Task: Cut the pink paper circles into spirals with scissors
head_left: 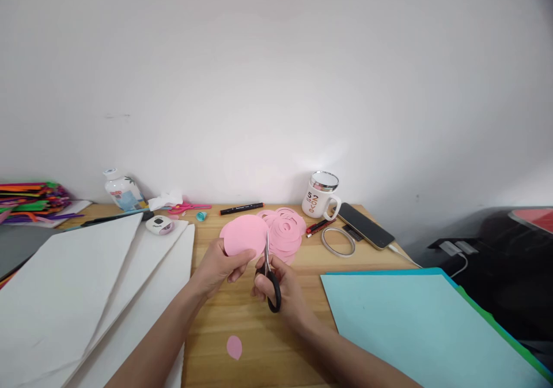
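Pale, plain wall rises behind a wooden table, at whose far edge, right of centre, stands a white mug with a metallic rim, upright; what it holds cannot be made out. Far left, a capped white bottle leans slightly, its contents hidden behind a printed label. Near the middle, the left hand has thumb and fingers clamped on a pink paper oval, thumb on top, and the oval partly covers a pile of cut pink paper beyond it on the right. Fingers of the right hand are closed around the handles of black-handled scissors, whose blades point away at the oval's right edge. Nearer, a small pink piece lies alone on the wood. White sheets crowd the left side, overlapping, with a white rounded gadget at their far end; light-blue sheets fill the near right. Along the far side lies a black marker, left of the mug, while a pale ring and a dark phone with a cable lie to the mug's right.
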Demonstrator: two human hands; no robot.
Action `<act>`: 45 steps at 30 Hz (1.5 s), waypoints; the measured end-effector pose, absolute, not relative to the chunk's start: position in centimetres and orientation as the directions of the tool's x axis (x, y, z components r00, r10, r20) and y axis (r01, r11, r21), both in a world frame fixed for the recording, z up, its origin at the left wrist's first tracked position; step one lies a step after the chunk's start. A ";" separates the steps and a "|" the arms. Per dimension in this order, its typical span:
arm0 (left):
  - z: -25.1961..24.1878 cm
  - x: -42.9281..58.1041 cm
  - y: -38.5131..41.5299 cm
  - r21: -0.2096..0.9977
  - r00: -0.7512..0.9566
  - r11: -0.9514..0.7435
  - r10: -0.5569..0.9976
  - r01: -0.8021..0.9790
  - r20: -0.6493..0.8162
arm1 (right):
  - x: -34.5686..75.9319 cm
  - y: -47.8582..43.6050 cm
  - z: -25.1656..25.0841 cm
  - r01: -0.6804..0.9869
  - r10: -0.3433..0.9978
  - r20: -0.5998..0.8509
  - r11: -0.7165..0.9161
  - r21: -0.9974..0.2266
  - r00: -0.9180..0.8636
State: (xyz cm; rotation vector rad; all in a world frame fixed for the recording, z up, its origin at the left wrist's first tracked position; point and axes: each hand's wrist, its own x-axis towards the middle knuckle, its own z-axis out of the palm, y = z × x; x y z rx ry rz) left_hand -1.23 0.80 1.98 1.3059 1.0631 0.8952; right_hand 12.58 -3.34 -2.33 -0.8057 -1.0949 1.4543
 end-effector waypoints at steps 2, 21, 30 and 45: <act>2.0 -1.3 0.8 0.995 0.294 0.076 0.952 0.062 -0.091 | 12.6 -3.3 -2.5 -0.354 0.980 0.083 0.014 -0.935 -0.180; 1.9 -1.1 0.7 0.992 0.285 0.118 0.950 0.043 -0.125 | 12.8 -3.1 -2.5 -0.330 0.980 0.083 0.019 -0.944 -0.181; 2.1 -1.1 0.8 0.992 0.269 0.116 0.955 0.056 -0.127 | 12.7 -2.8 -2.3 -0.385 0.970 0.111 0.020 -0.923 -0.215; 1.8 -1.1 0.8 0.992 0.261 0.106 0.958 0.070 -0.121 | 12.7 -2.6 -2.6 -0.291 0.982 0.084 0.031 -0.956 -0.171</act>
